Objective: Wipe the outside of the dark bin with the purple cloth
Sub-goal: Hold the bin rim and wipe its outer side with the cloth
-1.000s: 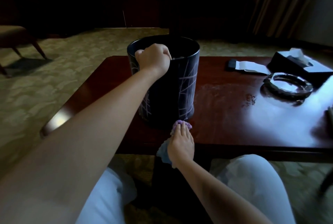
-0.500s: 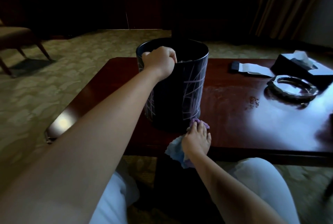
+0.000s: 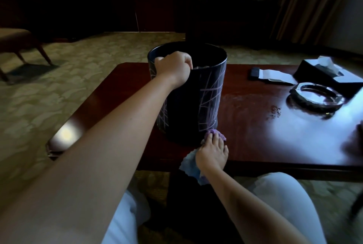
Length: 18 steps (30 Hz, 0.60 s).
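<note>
My left hand is clenched over the near rim of the bin, fingers hooked inside, so the bin cannot slide or turn while I rub it. The bin stands upright on the worktop, a little left of the frame's centre. My right hand, lower centre, presses the cloth with fairly straight fingers against the foot of the bin's right side, where wall meets worktop; a bunched purple part shows past my fingertips and a loose paler corner trails back under my wrist over the worktop's near edge. I judge I am working the lowest band of the outside wall, hence the low, flat hand. Toward the right edge of the frame sit an ashtray and a tissue box, well apart from the bin and out of my way.
</note>
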### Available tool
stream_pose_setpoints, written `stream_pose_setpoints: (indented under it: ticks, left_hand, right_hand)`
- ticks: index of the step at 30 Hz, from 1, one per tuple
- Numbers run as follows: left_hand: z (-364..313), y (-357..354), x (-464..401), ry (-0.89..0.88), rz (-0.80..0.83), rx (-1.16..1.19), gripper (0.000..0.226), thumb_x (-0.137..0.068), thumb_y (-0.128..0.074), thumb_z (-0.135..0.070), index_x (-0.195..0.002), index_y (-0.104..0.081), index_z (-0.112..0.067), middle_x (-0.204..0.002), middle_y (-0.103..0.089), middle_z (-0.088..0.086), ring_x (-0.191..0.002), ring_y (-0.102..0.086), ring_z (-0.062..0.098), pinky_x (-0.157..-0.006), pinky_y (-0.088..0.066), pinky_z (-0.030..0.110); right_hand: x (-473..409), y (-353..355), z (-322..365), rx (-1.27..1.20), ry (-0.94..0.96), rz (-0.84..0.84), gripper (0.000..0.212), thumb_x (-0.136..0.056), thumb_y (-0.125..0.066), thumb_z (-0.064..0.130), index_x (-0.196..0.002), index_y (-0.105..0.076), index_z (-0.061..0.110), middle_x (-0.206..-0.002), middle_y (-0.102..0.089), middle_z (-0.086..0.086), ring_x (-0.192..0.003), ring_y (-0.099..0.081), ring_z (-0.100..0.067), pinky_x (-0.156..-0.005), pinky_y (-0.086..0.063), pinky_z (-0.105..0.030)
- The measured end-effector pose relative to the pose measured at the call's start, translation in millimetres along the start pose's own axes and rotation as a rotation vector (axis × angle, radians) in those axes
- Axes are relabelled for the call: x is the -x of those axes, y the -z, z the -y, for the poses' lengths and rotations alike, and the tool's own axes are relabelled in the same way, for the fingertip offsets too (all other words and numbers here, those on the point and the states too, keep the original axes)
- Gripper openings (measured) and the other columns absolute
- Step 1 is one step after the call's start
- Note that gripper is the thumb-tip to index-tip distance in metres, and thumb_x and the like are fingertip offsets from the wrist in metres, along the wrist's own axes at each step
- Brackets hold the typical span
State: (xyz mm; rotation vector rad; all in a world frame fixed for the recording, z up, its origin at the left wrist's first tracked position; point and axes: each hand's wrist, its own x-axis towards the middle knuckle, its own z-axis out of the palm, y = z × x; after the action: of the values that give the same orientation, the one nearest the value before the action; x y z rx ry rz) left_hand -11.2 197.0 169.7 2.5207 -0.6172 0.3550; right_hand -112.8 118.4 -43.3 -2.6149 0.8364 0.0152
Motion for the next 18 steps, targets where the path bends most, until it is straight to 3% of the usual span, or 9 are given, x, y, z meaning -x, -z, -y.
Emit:
stream_pose_setpoints:
  ticks: [6, 11, 18]
  left_hand:
    - [-1.8, -1.3, 0.4, -0.004, -0.006, -0.024, 0.041, -0.083, -0.035, 0.004, -0.06, -0.047, -0.028, -0.064, -0.05, -0.009, -0.074, -0.048, 0.018, -0.1, -0.023, 0.036]
    - [0.6, -0.4, 0.5, -0.013, -0.003, -0.006, 0.042, -0.084, -0.034, 0.003, -0.061, -0.047, -0.029, -0.081, -0.057, -0.005, -0.083, -0.047, 0.018, -0.097, -0.024, 0.036]
    - [-2.9, 0.0, -0.9, 0.015, 0.023, -0.043, 0.042, -0.085, -0.033, 0.004, -0.062, -0.047, -0.028, -0.064, -0.048, -0.007, -0.074, -0.046, 0.02, -0.101, -0.023, 0.037]
  right_hand:
    - [28.1, -16.2, 6.7, 0.051, 0.104, -0.029, 0.057, -0.098, -0.019, 0.036, -0.153, -0.01, 0.022, -0.161, 0.001, -0.002, -0.148, 0.002, -0.02, -0.118, 0.0, -0.039]
    - [8.5, -10.6, 5.9, -0.027, -0.001, -0.053, 0.057, -0.1, -0.026, 0.033, -0.153, -0.01, 0.02, -0.161, -0.005, 0.0, -0.147, -0.002, -0.018, -0.119, -0.005, -0.036]
    - [6.5, -6.7, -4.2, 0.001, 0.069, -0.009, 0.058, -0.097, -0.022, 0.037, -0.153, -0.012, 0.024, -0.161, -0.001, 0.0, -0.148, 0.001, -0.02, -0.118, -0.002, -0.039]
